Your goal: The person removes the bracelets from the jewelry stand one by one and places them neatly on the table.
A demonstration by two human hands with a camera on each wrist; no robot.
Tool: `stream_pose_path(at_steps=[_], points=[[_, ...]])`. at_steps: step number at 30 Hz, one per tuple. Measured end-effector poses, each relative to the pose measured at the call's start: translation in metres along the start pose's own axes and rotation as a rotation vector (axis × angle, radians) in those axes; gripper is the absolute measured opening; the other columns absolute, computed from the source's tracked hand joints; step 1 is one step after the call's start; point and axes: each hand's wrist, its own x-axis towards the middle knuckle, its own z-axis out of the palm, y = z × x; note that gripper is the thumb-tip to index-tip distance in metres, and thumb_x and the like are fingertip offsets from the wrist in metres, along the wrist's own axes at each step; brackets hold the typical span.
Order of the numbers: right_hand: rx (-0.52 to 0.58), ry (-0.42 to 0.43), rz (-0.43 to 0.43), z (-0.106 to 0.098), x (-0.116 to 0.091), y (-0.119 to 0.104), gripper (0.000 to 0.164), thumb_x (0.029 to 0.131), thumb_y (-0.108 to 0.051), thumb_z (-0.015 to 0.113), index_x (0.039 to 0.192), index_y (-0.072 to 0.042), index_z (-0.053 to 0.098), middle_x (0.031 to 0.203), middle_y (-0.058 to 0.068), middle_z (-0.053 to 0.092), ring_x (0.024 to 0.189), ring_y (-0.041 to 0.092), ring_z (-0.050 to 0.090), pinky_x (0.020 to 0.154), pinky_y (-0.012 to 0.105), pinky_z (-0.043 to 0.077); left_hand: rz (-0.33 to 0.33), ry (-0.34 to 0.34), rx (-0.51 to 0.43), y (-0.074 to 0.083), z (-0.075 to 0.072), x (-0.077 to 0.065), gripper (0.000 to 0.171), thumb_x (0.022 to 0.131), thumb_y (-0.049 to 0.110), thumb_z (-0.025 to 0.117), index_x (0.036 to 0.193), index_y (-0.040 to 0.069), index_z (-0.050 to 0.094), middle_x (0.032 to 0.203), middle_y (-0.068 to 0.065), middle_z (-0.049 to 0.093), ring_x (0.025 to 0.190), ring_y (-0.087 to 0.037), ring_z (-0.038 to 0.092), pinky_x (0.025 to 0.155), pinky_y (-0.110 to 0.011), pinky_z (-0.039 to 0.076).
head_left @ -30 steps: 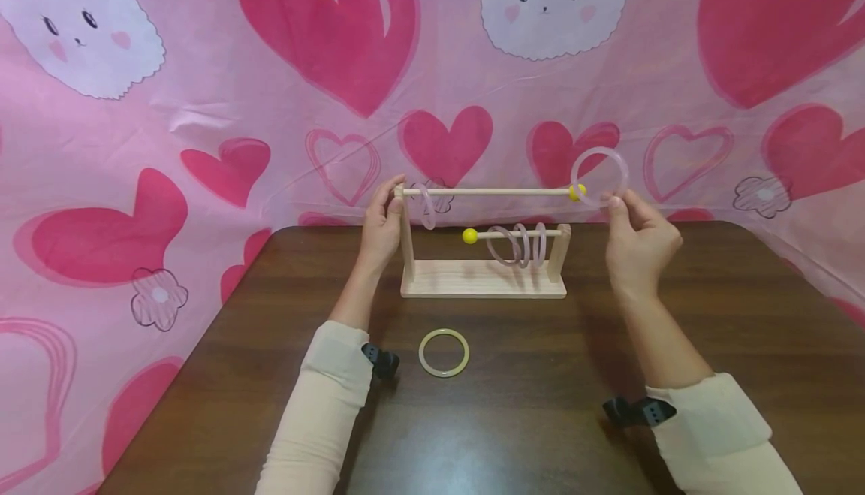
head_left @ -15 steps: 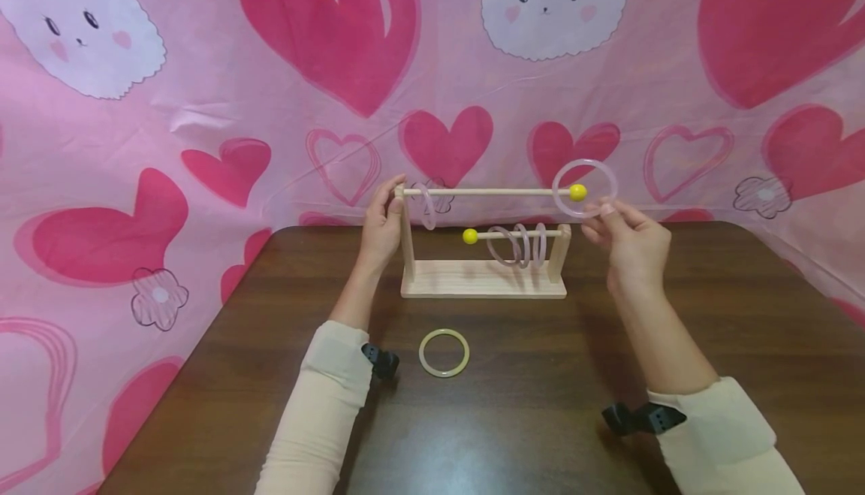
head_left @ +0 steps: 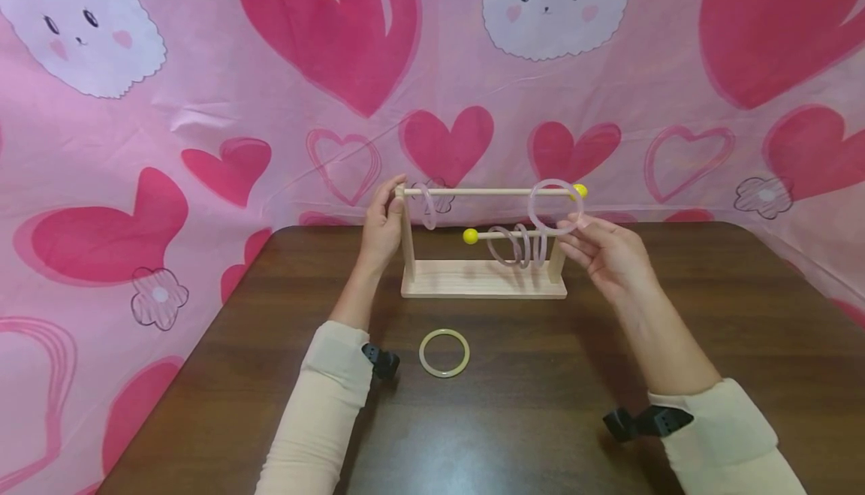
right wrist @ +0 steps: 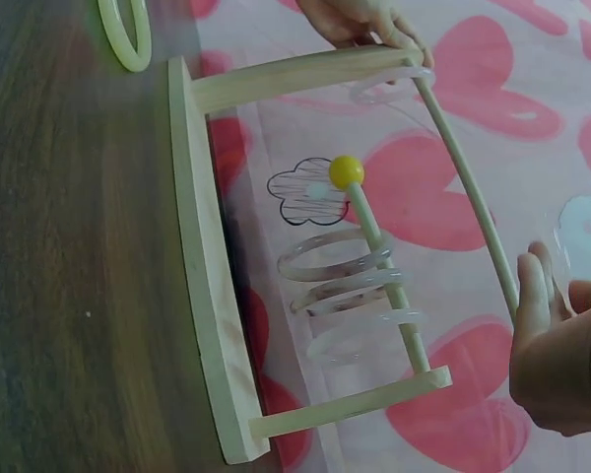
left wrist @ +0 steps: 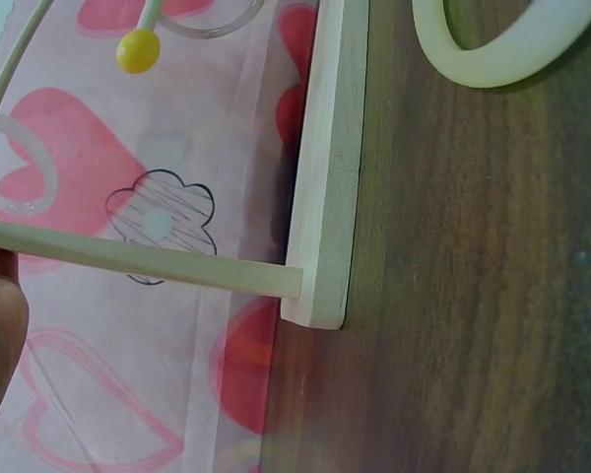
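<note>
Closest in, two cream sleeves (head_left: 320,405) with small black wrist cameras (head_left: 381,360). Past them, on the shiny brown table (head_left: 520,435), a yellow-green ring (head_left: 444,374), lying flat, touched by no hand and on no bar. By the look of it, the only ring left out.

A bit farther, the wooden stand, with its flat base (head_left: 483,281) on the table, just beyond that ring. On the right, a short post (head_left: 558,258) with the low bar (right wrist: 367,219) sticking out to the left, a yellow ball (head_left: 470,236) on its tip. Around the low bar, three pale purple rings (head_left: 526,247), hanging close together. Done there, it seems.

On the left, a tall post (head_left: 407,243), with its top held in the left hand (head_left: 381,228), thumb in front. Out from that post to the right, the high bar (head_left: 486,192), with a yellow ball at its end too. Near the tall post, one light pink ring (left wrist: 51,175), hanging on the high bar.

By the other end, the right hand (head_left: 618,258), pinching one more pink ring (head_left: 556,182) by its low right edge. Likely past the ball and around the high bar, but hard to be sure. So, four rings hung, one about halfway, one on the table. Behind it all, a pink cloth (head_left: 446,142) with big hearts
</note>
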Motion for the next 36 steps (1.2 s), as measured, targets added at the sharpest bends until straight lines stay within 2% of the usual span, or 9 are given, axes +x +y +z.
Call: stream_pose_path(at_steps=[7, 11, 15, 17, 21, 23, 28, 34, 36], points=[[-0.109, -0.132, 0.093, -0.003, 0.0, 0.006, 0.025, 0.094, 0.004, 0.045, 0.09, 0.005, 0.069, 0.088, 0.015, 0.069, 0.081, 0.022, 0.067, 0.074, 0.031, 0.053, -0.001, 0.018, 0.002, -0.023, -0.001, 0.003, 0.035, 0.092, 0.0, 0.046, 0.126, -0.006, 0.049, 0.117, -0.023, 0.05, 0.093, -0.014, 0.049, 0.081, -0.029, 0.045], [-0.169, -0.164, 0.137, -0.003, 0.0, 0.008, 0.026, 0.095, 0.004, 0.044, 0.09, 0.003, 0.07, 0.088, 0.013, 0.069, 0.082, 0.02, 0.067, 0.074, 0.031, 0.052, 0.023, 0.022, 0.006, -0.026, -0.001, 0.004, 0.035, 0.092, 0.002, 0.046, 0.126, -0.004, 0.049, 0.117, -0.023, 0.051, 0.093, -0.018, 0.05, 0.081, -0.029, 0.045], [-0.242, -0.164, 0.192, -0.005, 0.0, 0.01, 0.026, 0.095, 0.003, 0.046, 0.089, 0.0, 0.071, 0.087, 0.012, 0.07, 0.081, 0.019, 0.067, 0.074, 0.031, 0.053, 0.037, 0.023, 0.0, -0.026, 0.0, 0.004, 0.034, 0.092, -0.003, 0.046, 0.126, -0.005, 0.049, 0.109, -0.021, 0.051, 0.091, -0.03, 0.05, 0.078, -0.026, 0.045], [-0.283, -0.168, 0.219, -0.006, 0.0, 0.011, 0.027, 0.095, 0.002, 0.046, 0.088, -0.002, 0.072, 0.087, 0.011, 0.07, 0.081, 0.018, 0.067, 0.073, 0.03, 0.053, 0.046, 0.024, -0.002, -0.026, 0.0, 0.004, 0.034, 0.091, -0.003, 0.046, 0.125, -0.006, 0.049, 0.107, -0.021, 0.05, 0.089, -0.029, 0.05, 0.077, -0.024, 0.044], [-0.349, -0.206, 0.258, -0.008, 0.001, 0.013, 0.028, 0.094, 0.003, 0.045, 0.087, -0.003, 0.072, 0.085, 0.009, 0.07, 0.078, 0.017, 0.067, 0.072, 0.03, 0.053, 0.06, 0.029, 0.006, -0.027, 0.001, 0.004, 0.033, 0.091, -0.002, 0.047, 0.124, -0.007, 0.05, 0.103, -0.02, 0.05, 0.085, -0.017, 0.049, 0.075, -0.023, 0.044], [-0.38, -0.238, 0.269, -0.009, 0.001, 0.015, 0.029, 0.095, 0.004, 0.044, 0.088, -0.003, 0.072, 0.085, 0.009, 0.07, 0.077, 0.017, 0.067, 0.072, 0.03, 0.053, 0.058, 0.028, 0.005, -0.027, 0.0, 0.004, 0.033, 0.091, -0.002, 0.047, 0.124, -0.007, 0.05, 0.102, -0.021, 0.049, 0.085, -0.022, 0.049, 0.075, -0.023, 0.044], [-0.483, -0.271, 0.311, -0.012, 0.002, 0.018, 0.027, 0.094, 0.005, 0.045, 0.091, -0.004, 0.07, 0.087, 0.01, 0.069, 0.077, 0.018, 0.067, 0.072, 0.032, 0.053, 0.045, 0.02, -0.004, -0.027, 0.0, 0.004, 0.035, 0.092, 0.005, 0.046, 0.126, -0.006, 0.049, 0.113, -0.021, 0.051, 0.093, -0.036, 0.049, 0.079, -0.026, 0.045], [-0.631, -0.299, 0.39, -0.015, 0.003, 0.021, 0.02, 0.093, 0.002, 0.048, 0.097, 0.001, 0.067, 0.085, 0.01, 0.07, 0.078, 0.017, 0.067, 0.074, 0.035, 0.053, 0.031, 0.014, -0.011, -0.026, -0.001, 0.004, 0.038, 0.092, 0.007, 0.047, 0.127, -0.007, 0.048, 0.125, -0.022, 0.05, 0.1, -0.026, 0.05, 0.084, -0.029, 0.044], [-0.656, -0.311, 0.414, -0.016, 0.004, 0.022, 0.019, 0.093, 0.001, 0.047, 0.099, 0.002, 0.066, 0.086, 0.01, 0.069, 0.078, 0.017, 0.067, 0.074, 0.035, 0.053, 0.029, 0.01, -0.016, -0.025, -0.001, 0.004, 0.037, 0.092, 0.005, 0.047, 0.127, -0.008, 0.047, 0.125, -0.024, 0.049, 0.101, -0.029, 0.05, 0.084, -0.029, 0.044]])
